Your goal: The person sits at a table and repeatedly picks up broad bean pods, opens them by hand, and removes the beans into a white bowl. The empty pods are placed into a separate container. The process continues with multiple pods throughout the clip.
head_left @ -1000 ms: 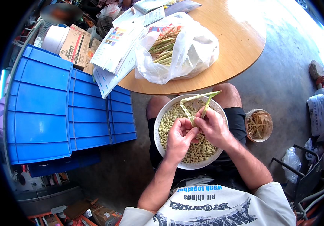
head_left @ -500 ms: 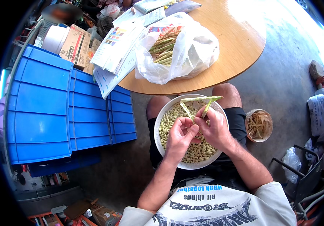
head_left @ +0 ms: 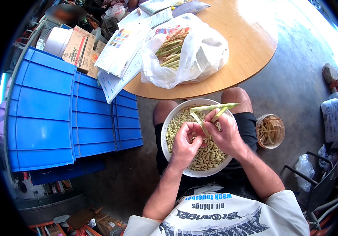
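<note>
Over a round white basket [head_left: 164, 137] of shelled beans [head_left: 212, 159], both my hands work at a long, pale green bean pod [head_left: 214, 106]. My right hand [head_left: 226, 135] grips the pod between thumb and fingers; it is bent, with one part sticking out above the hand to the right. My left hand [head_left: 185, 145] is curled, its fingertips against the pod's lower end beside my right thumb. Part of its grip is hidden. The basket rests between my legs. Beyond it, a white plastic bag [head_left: 206, 53] of unshelled bean pods [head_left: 173, 48] lies open on the table.
The round wooden table [head_left: 251, 51] curves ahead, with papers [head_left: 116, 55] at its left side. Right of my leg stands a small bucket [head_left: 270, 146] of dry husks. Blue crates [head_left: 43, 118] line the left. A black-framed chair [head_left: 314, 183] is at lower right.
The pod has shifted slightly right and lower. My left thumb has moved away from my right thumb, leaving a gap between thumb and fingers.
</note>
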The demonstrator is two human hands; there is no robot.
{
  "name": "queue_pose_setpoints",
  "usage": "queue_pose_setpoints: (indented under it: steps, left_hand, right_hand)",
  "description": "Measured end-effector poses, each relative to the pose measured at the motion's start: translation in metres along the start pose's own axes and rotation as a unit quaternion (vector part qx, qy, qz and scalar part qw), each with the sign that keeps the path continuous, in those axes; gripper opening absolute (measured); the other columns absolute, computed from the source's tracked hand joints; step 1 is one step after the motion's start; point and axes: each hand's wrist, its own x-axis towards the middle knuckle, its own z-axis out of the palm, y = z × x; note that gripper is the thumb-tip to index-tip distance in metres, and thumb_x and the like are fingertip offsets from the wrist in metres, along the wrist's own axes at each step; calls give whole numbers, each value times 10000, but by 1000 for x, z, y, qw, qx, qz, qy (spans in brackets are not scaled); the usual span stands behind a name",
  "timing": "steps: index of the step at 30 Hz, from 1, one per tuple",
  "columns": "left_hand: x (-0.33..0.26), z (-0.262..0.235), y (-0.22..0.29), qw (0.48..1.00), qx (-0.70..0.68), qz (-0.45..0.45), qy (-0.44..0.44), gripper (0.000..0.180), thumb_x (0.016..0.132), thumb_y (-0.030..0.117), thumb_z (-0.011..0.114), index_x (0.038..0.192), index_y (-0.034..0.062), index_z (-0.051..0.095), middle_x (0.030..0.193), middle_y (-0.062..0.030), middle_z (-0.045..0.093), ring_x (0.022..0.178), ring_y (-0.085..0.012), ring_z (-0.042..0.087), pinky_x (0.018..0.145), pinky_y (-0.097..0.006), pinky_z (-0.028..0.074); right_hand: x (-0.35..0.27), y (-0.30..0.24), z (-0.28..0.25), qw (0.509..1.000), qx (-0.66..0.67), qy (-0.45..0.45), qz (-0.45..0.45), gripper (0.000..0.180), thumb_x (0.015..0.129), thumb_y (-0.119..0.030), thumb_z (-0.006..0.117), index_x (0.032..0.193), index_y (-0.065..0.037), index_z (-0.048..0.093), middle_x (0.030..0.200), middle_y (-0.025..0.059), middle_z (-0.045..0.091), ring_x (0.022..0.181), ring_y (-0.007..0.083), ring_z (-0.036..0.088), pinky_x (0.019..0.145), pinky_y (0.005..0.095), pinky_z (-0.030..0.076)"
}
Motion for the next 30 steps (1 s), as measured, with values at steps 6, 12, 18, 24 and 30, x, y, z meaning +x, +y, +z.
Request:
queue_pose_setpoints:
  steps: [6,12,18,24,30]
  left_hand:
    - [-4,6,8,999,16,-30,4,201,931,-27,508,1125,6,549,1014,-60,630,885,-125,661,725,-264,580]
    - [-4,7,17,997,81,-13,-3,211,939,-20,525,1146,-2,563,1068,-65,639,867,-116,661,704,-233,542]
    - [26,-15,51,978,105,157,92,124,940,-16,535,1044,26,590,966,-36,640,812,-81,617,684,-208,502]
    - [105,-34,104,879,240,365,192,92,958,22,556,1018,8,625,930,-37,664,852,-105,628,751,-237,488]
    - [199,-42,106,722,504,452,142,103,828,43,606,900,48,679,894,-137,679,870,-332,650,773,-424,512]
  right_hand:
    - [1,1,-2,1000,6,12,7,97,847,-18,652,887,-1,566,773,135,607,718,262,614,638,357,488]
    - [7,-5,-26,984,146,15,103,45,901,11,614,913,-8,575,805,43,613,733,105,592,658,255,496]
    - [6,0,-96,971,166,131,111,57,932,27,568,958,-23,573,837,18,588,718,77,564,644,235,488]
    - [-52,101,-171,952,-50,248,173,72,928,18,567,924,-53,556,828,-16,548,728,55,504,640,211,422]
    - [-176,251,-207,882,-242,297,275,57,814,-18,616,866,-37,607,743,38,612,698,128,579,665,302,492]
